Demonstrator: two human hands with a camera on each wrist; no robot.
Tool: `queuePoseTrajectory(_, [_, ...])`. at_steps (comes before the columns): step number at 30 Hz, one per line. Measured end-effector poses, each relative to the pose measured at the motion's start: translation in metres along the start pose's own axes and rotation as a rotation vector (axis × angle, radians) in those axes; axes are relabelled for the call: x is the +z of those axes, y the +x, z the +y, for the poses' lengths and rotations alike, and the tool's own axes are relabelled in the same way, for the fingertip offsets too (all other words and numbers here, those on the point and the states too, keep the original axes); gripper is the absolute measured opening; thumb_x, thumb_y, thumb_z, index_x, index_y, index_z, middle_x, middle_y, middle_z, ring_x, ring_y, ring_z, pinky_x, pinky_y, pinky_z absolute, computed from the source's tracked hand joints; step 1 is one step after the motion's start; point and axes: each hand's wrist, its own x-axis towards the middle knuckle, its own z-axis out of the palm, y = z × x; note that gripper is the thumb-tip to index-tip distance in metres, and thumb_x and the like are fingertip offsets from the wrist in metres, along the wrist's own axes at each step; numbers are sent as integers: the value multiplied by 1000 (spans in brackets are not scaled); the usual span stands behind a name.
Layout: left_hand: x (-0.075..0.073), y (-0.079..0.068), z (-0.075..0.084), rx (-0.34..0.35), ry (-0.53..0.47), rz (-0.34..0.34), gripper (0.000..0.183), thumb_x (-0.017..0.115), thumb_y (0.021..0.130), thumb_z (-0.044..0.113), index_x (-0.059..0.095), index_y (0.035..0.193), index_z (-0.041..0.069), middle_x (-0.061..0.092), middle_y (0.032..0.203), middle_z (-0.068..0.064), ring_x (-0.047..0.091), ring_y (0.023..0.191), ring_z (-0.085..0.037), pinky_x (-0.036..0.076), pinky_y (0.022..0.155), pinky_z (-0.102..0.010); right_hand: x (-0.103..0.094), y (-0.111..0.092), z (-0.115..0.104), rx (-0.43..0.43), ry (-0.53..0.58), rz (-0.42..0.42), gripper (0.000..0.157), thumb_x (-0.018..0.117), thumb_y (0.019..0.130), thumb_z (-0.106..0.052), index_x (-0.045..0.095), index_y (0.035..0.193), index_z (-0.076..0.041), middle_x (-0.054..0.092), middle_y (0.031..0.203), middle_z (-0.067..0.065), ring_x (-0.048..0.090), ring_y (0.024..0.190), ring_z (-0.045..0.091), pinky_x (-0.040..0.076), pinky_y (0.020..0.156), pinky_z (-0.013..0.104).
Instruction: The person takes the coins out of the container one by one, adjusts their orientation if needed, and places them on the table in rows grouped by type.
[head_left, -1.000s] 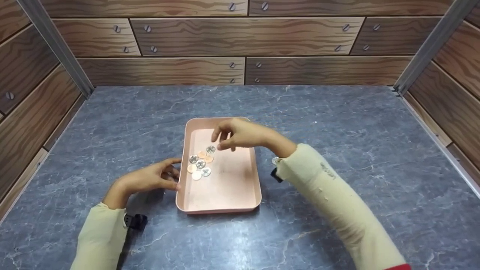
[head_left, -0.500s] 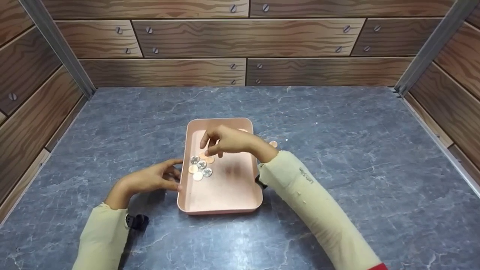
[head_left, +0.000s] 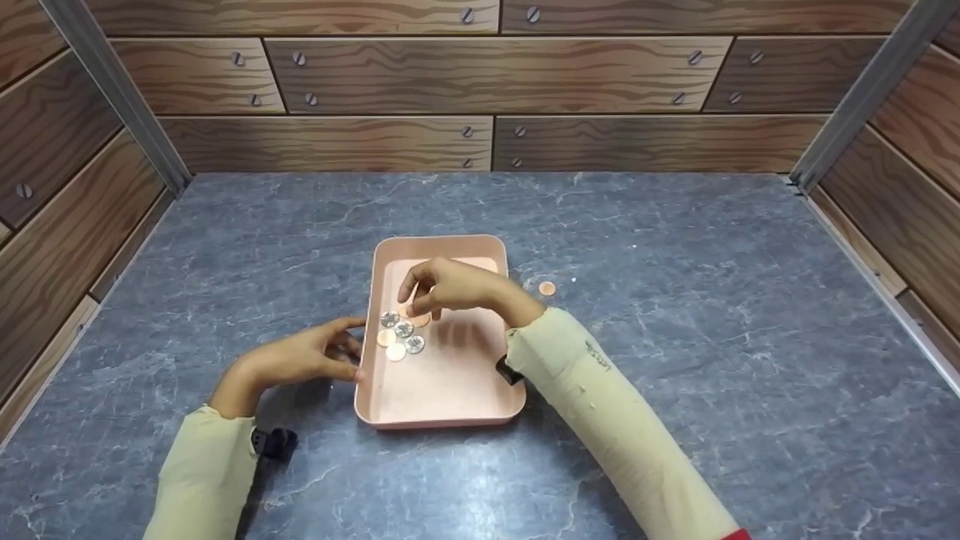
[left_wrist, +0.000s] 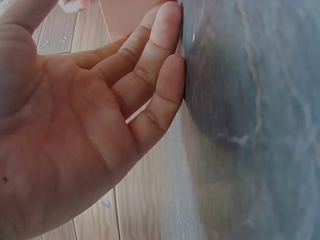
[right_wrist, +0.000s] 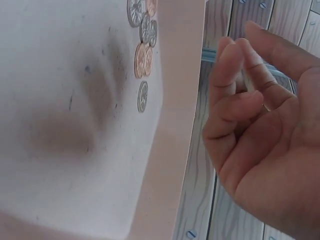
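A pink rectangular tray (head_left: 450,382) lies on the table with several coins near its left side, silver (head_left: 415,344) and copper (head_left: 386,337). In the head view my right hand (head_left: 457,285) is over the tray with bent fingers, fingertips overlapping the upper coins. Nothing shows between those fingers in the right wrist view, where a lone silver coin (right_wrist: 142,97) lies below the coin cluster. My left hand (head_left: 304,356) is at the tray's left wall, index finger and thumb right at the rim. Its other fingertips (left_wrist: 172,75) rest on the tabletop in the left wrist view.
One copper coin (head_left: 547,288) lies on the marbled grey table (head_left: 675,247), right of the tray. Wood-patterned panels (head_left: 495,75) stand at the back and on both sides, joined by grey metal posts at the corners.
My right hand has moved left and toward me over the coins, covering the upper silver one. The copper coin on the table has come into view. My left hand stays at the tray.
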Motion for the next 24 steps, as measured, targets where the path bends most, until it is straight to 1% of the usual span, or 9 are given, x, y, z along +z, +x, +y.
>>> queuePoseTrajectory(2, [0, 0, 0, -2, -3, -1, 92, 74, 85, 19, 15, 149, -9, 57, 120, -26, 63, 100, -20, 49, 86, -23, 0, 1, 1, 12, 1, -2, 19, 65, 88, -2, 65, 106, 3, 68, 91, 23, 56, 61, 5, 53, 69, 34])
queuePoseTrajectory(6, [0, 0, 0, 3, -7, 0, 92, 74, 85, 18, 14, 149, -10, 58, 119, -26, 63, 99, -19, 49, 86, -23, 2, 2, 4, 37, 7, -4, 19, 65, 87, -1, 65, 105, 4, 65, 79, 5, 56, 64, 5, 50, 64, 26])
queuePoseTrajectory(9, [0, 1, -1, 5, -9, 1, 92, 74, 85, 18, 15, 149, -10, 58, 119, -26, 62, 98, -18, 49, 86, -23, 5, 3, 7, 52, 5, -21, 21, 65, 86, 0, 65, 106, 4, 63, 75, -2, 57, 64, 7, 48, 62, 22])
queuePoseTrajectory(12, [1, 1, -2, 3, -13, -1, 91, 75, 85, 18, 15, 148, -10, 57, 120, -26, 62, 98, -17, 49, 86, -23, 10, 4, 10, 63, 2, -54, 23, 65, 85, 1, 64, 107, 5, 63, 75, -2, 58, 61, 8, 49, 60, 21])
queuePoseTrajectory(14, [0, 1, -2, 2, -11, -2, 91, 75, 85, 19, 16, 148, -10, 57, 120, -26, 62, 98, -17, 49, 86, -23, 13, 4, 12, 83, 31, -80, 24, 64, 85, 3, 64, 108, 6, 62, 74, -1, 58, 57, 10, 51, 58, 22])
queuePoseTrajectory(18, [-1, 1, -2, -1, -8, -1, 91, 75, 85, 19, 16, 148, -10, 57, 121, -27, 62, 98, -18, 49, 86, -23, 17, 5, 15, 113, 61, -115, 24, 64, 84, 5, 62, 108, 6, 61, 74, -2, 57, 53, 10, 51, 53, 23])
queuePoseTrajectory(20, [-1, 0, -2, -2, -8, 1, 91, 75, 84, 18, 16, 148, -10, 57, 120, -27, 62, 99, -19, 49, 87, -23, 20, 6, 16, 119, 45, -131, 23, 65, 84, 4, 62, 106, 5, 61, 75, -2, 56, 54, 10, 50, 52, 23])
queuePoseTrajectory(24, [0, 0, -2, -9, -10, 6, 91, 75, 84, 18, 16, 148, -10, 56, 121, -26, 62, 101, -21, 49, 88, -24, 22, 7, 18, 113, -30, -142, 21, 66, 83, 4, 63, 104, 4, 60, 75, -3, 54, 55, 7, 48, 51, 20])
